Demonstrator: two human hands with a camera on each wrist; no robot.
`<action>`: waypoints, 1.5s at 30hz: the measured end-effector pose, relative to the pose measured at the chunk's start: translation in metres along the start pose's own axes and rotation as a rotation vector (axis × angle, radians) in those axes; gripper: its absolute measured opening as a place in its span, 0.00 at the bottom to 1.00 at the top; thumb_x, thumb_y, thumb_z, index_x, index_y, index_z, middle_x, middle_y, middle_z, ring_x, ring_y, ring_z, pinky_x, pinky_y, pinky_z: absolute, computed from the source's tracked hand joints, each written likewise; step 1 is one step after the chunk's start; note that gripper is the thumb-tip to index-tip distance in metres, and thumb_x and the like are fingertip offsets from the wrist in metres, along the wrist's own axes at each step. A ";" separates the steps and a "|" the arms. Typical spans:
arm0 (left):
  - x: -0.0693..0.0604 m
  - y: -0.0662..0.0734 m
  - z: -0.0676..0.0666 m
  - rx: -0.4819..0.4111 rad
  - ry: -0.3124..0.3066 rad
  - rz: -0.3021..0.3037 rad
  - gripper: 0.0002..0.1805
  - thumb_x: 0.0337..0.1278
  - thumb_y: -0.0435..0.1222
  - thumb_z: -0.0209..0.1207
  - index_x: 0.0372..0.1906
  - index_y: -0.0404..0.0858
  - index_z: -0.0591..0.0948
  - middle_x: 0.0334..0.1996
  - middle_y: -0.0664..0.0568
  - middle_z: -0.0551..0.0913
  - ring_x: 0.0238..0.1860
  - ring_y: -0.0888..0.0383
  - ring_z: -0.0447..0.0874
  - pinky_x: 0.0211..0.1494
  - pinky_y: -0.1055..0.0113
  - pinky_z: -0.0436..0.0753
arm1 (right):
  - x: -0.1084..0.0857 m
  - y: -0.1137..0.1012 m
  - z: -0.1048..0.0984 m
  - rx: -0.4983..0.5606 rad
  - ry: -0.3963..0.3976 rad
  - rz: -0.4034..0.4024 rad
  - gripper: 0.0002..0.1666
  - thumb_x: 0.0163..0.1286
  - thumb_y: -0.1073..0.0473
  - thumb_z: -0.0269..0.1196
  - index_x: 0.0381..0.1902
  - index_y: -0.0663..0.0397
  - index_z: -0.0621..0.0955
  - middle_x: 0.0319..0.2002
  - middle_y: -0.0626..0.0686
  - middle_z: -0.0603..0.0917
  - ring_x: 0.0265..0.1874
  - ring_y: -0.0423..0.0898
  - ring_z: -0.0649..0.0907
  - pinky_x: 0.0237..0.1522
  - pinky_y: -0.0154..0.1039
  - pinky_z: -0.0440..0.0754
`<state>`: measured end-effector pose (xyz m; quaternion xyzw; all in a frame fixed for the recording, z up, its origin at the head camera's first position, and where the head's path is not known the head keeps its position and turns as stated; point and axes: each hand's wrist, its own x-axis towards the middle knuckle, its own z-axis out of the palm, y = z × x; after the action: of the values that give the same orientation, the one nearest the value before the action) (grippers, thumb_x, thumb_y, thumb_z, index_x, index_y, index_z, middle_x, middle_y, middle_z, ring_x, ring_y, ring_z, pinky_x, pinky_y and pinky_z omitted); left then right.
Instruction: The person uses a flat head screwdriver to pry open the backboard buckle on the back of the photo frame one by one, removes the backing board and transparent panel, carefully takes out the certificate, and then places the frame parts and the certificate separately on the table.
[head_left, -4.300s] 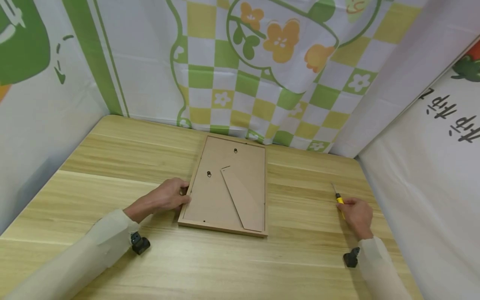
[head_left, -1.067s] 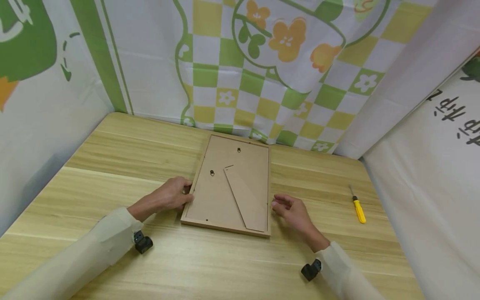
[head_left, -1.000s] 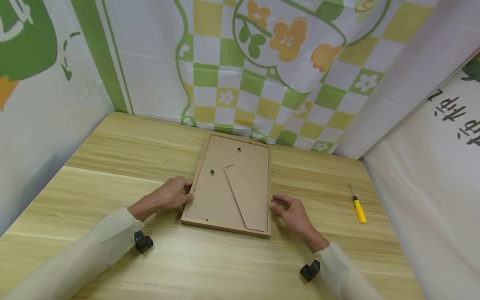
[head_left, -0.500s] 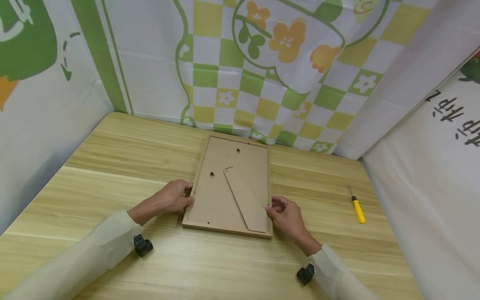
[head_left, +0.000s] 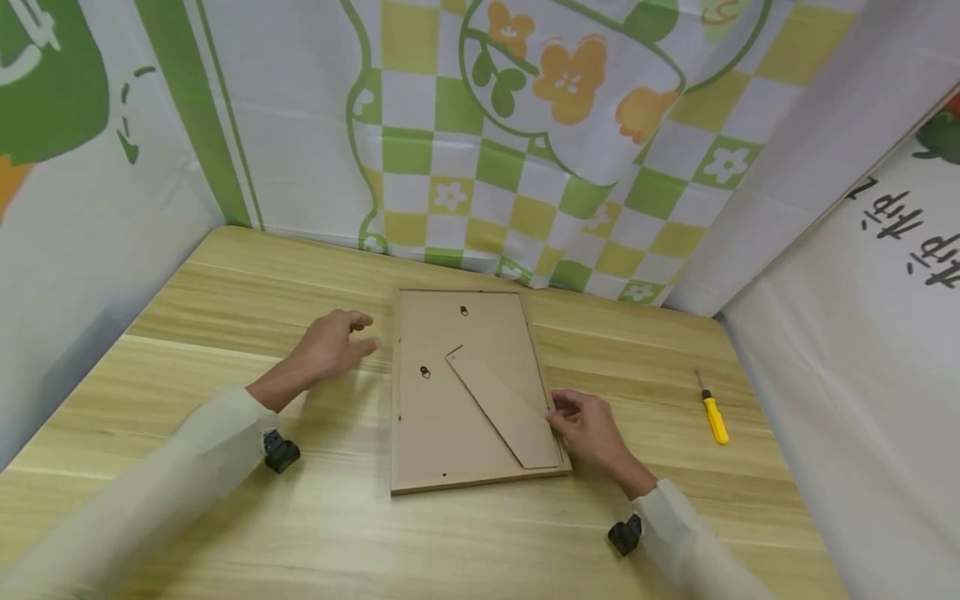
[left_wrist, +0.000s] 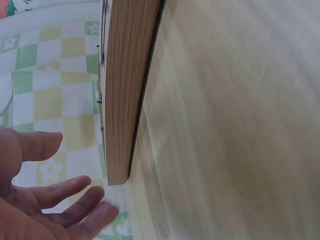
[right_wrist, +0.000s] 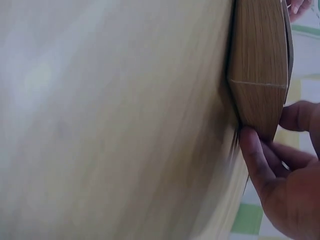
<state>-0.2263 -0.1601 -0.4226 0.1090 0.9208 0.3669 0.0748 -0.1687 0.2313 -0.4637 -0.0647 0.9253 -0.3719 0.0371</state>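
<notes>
A wooden picture frame (head_left: 480, 383) lies back side up on the table, with its stand leg (head_left: 502, 408) flat against the backing and two small hanging rings on it. My right hand (head_left: 592, 429) grips the frame's right edge near the lower corner. In the right wrist view the thumb (right_wrist: 297, 116) is on the back face and the fingertips are at the underside. My left hand (head_left: 326, 350) is off the frame, to its left, with fingers spread. The left wrist view shows a gap between those fingers (left_wrist: 75, 192) and the frame's wooden side (left_wrist: 122, 100).
A yellow-handled screwdriver (head_left: 714, 417) lies on the right of the wooden table (head_left: 247, 275), its tip pointing away. Behind the table hangs a checked cloth (head_left: 480, 167). White printed sheets border the left and right sides.
The right hand put down the screwdriver and took hold of the frame's right edge. The frame has since turned, its near end swinging right and closer. The left hand let go and moved up-left.
</notes>
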 end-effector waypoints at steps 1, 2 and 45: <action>0.003 -0.001 0.000 0.026 0.025 0.014 0.26 0.69 0.38 0.55 0.63 0.23 0.71 0.60 0.25 0.72 0.62 0.30 0.70 0.63 0.39 0.73 | 0.001 0.002 -0.003 -0.013 -0.019 -0.016 0.21 0.66 0.65 0.65 0.55 0.69 0.80 0.42 0.59 0.86 0.39 0.49 0.85 0.39 0.36 0.85; 0.007 -0.002 -0.001 0.044 0.041 0.015 0.26 0.69 0.37 0.55 0.63 0.23 0.72 0.61 0.25 0.72 0.63 0.29 0.68 0.65 0.38 0.70 | 0.002 0.004 -0.005 -0.023 -0.037 -0.033 0.21 0.66 0.65 0.64 0.56 0.69 0.79 0.42 0.60 0.86 0.40 0.49 0.85 0.39 0.36 0.85; 0.006 -0.028 0.024 0.190 -0.039 0.269 0.18 0.66 0.31 0.55 0.56 0.23 0.78 0.50 0.32 0.83 0.52 0.38 0.83 0.53 0.46 0.82 | 0.007 0.038 -0.041 0.020 0.123 0.153 0.33 0.72 0.52 0.61 0.67 0.66 0.70 0.59 0.65 0.79 0.58 0.59 0.79 0.60 0.53 0.78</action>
<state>-0.2310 -0.1628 -0.4596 0.2449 0.9269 0.2827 0.0323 -0.1843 0.2852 -0.4606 0.0294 0.9243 -0.3804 0.0092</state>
